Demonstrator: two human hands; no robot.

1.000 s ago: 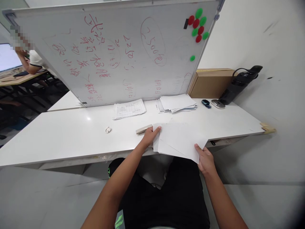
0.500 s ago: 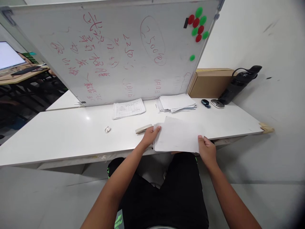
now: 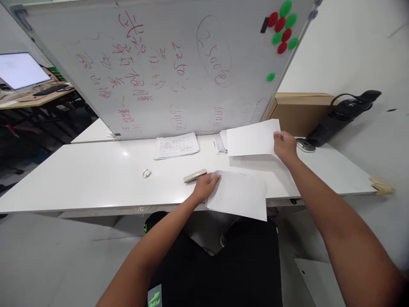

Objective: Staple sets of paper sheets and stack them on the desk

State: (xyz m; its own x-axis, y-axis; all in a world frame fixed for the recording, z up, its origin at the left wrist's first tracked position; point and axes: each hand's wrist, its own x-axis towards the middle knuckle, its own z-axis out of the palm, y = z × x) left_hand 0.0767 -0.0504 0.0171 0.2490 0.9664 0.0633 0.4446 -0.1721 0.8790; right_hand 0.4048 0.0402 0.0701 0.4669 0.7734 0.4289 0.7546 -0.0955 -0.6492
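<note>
My left hand (image 3: 206, 187) pinches the left edge of several white paper sheets (image 3: 239, 194), which overhang the desk's front edge above my lap. Higher and to the right, my right hand (image 3: 285, 147) grips the right end of another white sheet (image 3: 252, 138). That sheet covers most of a loose paper stack (image 3: 221, 143) by the whiteboard. Close beside my left hand lies a beige stapler (image 3: 194, 176). Farther left, a pile of printed forms (image 3: 177, 146) rests at the board's foot.
A whiteboard (image 3: 191, 98) with red writing and round magnets stands along the back of the white desk (image 3: 96, 179). At the right are a cardboard box (image 3: 300, 113), a black bottle (image 3: 341, 117) and a mouse (image 3: 306, 145). A small white coiled item (image 3: 146, 173) lies left.
My right hand has left the sheets in my left hand and moved up and right with one sheet, over the back stack. My left hand keeps its grip on the others.
</note>
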